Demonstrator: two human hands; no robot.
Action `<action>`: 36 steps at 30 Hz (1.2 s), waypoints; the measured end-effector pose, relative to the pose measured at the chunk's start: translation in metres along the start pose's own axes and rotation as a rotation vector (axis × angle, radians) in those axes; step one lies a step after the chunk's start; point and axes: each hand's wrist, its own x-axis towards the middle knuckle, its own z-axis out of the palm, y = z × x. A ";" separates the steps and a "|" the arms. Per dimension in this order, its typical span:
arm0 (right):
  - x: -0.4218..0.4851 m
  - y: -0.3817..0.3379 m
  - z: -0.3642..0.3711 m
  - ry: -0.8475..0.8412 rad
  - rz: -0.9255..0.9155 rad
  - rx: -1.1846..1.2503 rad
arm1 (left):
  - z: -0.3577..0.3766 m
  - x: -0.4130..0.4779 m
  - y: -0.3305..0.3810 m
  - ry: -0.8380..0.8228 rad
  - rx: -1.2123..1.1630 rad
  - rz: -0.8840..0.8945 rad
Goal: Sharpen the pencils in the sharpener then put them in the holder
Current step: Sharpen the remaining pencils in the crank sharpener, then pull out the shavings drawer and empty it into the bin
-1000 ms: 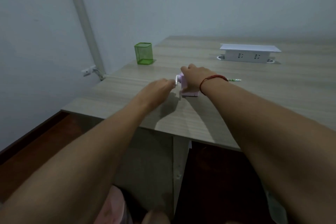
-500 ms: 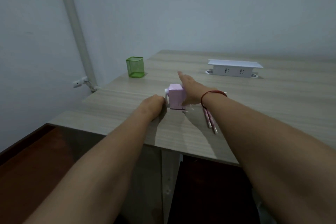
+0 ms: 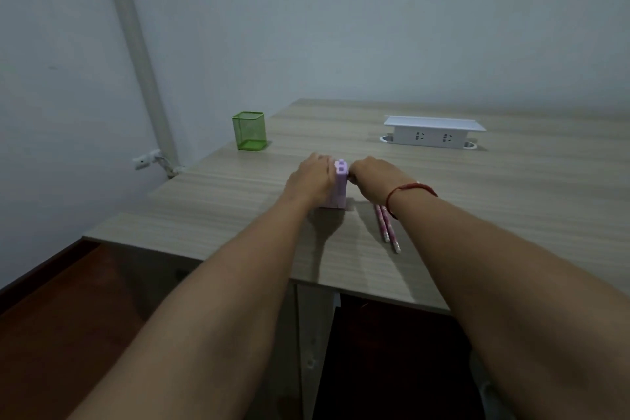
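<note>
In the middle of the frame a small lilac sharpener stands upright on the wooden desk, set right between the two hands. The left hand lies against its left side, fingers curled round that side and the far edge, gripping the body. The right hand meets the sharpener's upper right edge with its fingers curled inward; they touch the casing, but whether they pinch anything there I cannot tell, since the knuckles hide the fingertips. A red cord bracelet circles the right wrist.

Just below and to the right of the sharpener, under the right wrist, two pink pencils lie side by side on the desk, touching each other and pointing toward the lower right. Neither hand touches them.

The green mesh holder stands upright at the desk's far left edge, in the upper left of centre, well apart from both hands. A white power strip sits toward the upper right. On the left wall are a white pipe and a wall socket.
</note>
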 end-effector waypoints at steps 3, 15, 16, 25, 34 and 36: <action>-0.005 0.006 0.002 0.046 -0.013 -0.068 | 0.002 0.003 -0.001 0.004 -0.028 -0.004; -0.043 0.063 -0.003 0.089 0.185 -0.166 | -0.002 0.004 -0.003 0.056 -0.070 -0.095; -0.048 0.072 -0.003 0.063 0.244 -0.126 | -0.001 0.005 -0.002 0.049 -0.079 -0.086; -0.048 0.074 0.027 -0.059 0.490 0.210 | 0.019 -0.002 0.001 0.130 -0.146 0.035; -0.041 0.071 0.023 0.001 0.514 0.367 | 0.016 0.000 0.001 0.123 -0.203 0.037; -0.036 0.065 0.019 0.040 0.483 0.429 | 0.013 0.001 0.000 0.104 -0.247 0.032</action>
